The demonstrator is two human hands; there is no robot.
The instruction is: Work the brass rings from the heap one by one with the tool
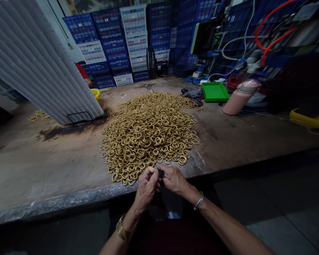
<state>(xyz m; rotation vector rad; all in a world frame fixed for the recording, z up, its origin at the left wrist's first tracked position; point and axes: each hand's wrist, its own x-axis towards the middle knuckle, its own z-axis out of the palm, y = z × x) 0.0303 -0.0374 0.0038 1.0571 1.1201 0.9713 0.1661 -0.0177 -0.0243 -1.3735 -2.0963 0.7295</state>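
Both hands meet just over the table's front edge, at the near side of a big heap of brass-coloured rings (149, 138). My left hand (148, 186) is closed, thumb and fingers pinched together; what lies between them is too small to make out. Against it, my right hand (174, 180) is closed around a small dark object (161, 172), whose kind I cannot tell. Its tip reaches the left fingertips. A few rings lie loose near the left knuckles.
A corrugated white panel (48, 63) stands on a wire stand at left. Behind it are a yellow container (95, 95) and another person's red sleeve (82, 71). At right stand a green tray (215, 92) and a pink bottle (240, 97). Stacked crates (114, 46) line the back.
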